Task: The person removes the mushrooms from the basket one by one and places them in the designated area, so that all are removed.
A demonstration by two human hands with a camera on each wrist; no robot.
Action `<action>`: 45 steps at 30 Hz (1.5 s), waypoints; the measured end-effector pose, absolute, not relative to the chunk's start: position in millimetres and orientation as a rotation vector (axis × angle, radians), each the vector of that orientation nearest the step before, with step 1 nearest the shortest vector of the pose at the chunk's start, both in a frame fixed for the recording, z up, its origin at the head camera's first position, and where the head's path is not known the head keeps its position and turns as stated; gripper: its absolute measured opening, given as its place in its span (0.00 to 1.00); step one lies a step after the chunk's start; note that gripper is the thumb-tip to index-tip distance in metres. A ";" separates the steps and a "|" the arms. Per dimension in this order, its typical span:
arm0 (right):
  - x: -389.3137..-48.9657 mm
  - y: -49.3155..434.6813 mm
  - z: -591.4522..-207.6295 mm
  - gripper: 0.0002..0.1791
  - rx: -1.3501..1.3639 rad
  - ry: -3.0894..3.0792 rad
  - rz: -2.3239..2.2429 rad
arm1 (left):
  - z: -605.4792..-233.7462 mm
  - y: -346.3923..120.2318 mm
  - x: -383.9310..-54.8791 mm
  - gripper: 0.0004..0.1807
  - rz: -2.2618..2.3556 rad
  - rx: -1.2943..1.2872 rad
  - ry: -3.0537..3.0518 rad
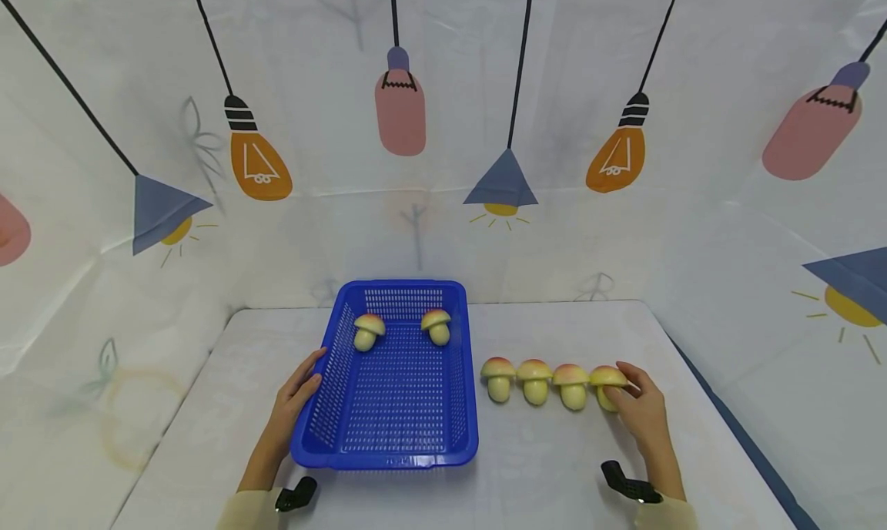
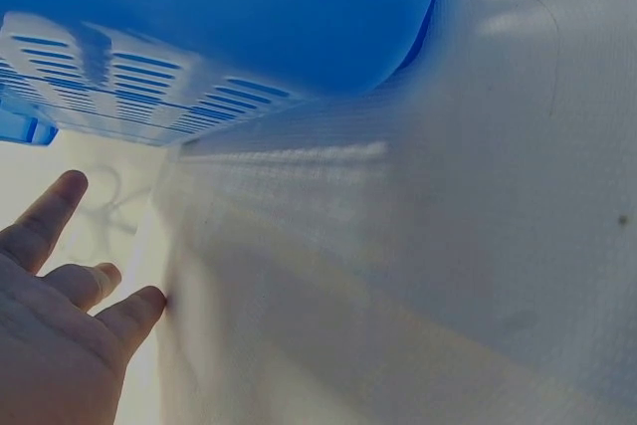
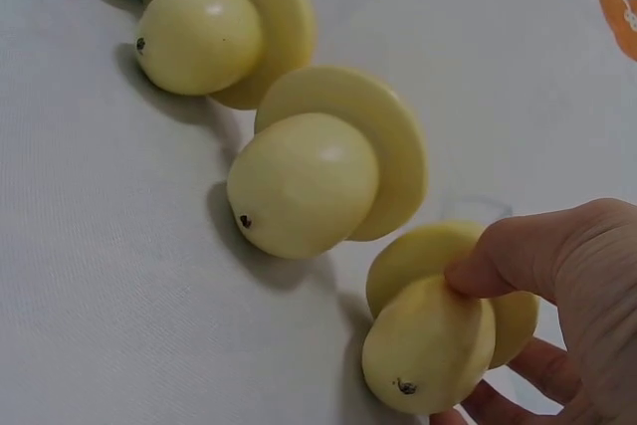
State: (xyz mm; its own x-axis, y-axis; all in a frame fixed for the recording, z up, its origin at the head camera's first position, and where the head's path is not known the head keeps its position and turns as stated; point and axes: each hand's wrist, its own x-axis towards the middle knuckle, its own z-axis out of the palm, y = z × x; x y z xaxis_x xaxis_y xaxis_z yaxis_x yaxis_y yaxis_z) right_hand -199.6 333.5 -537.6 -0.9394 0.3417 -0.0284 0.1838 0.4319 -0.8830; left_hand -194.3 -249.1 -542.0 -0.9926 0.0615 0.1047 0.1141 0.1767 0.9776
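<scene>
Right hand has the rightmost mushroom pinched, well right of the blue basket; left hand touches the basket's left edge, fingers apart. Two more mushrooms sit inside, far end btw.

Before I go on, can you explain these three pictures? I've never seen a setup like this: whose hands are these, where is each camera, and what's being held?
There is no robot here: a person works with two bare hands. The wide picture comes from a camera on the person's head, looking forward and down. The other two come from cameras worn on the wrists, each looking at its own hand's work.

On the white table sits a blue basket with two mushrooms inside. To its right, four more mushrooms form a row. The right hand pinches the end mushroom, furthest right, between thumb and fingers. The left hand is at the basket's left side; I can't tell how firmly it touches, if at all.
</scene>
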 end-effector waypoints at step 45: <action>-226.7 263.9 -449.8 0.39 0.062 -2.519 1.185 | -536.4 -247.8 -190.7 0.28 -2.004 -0.213 -2.350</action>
State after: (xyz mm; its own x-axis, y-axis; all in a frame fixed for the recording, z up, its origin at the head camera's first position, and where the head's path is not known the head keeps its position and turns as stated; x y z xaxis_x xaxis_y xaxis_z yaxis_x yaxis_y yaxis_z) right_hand -226.7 263.9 -449.8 -0.9359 0.1101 0.3347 -0.1876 0.6483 -0.7379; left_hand -190.7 -247.8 -536.4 -0.9895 0.0748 0.1238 0.1340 0.1527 0.9791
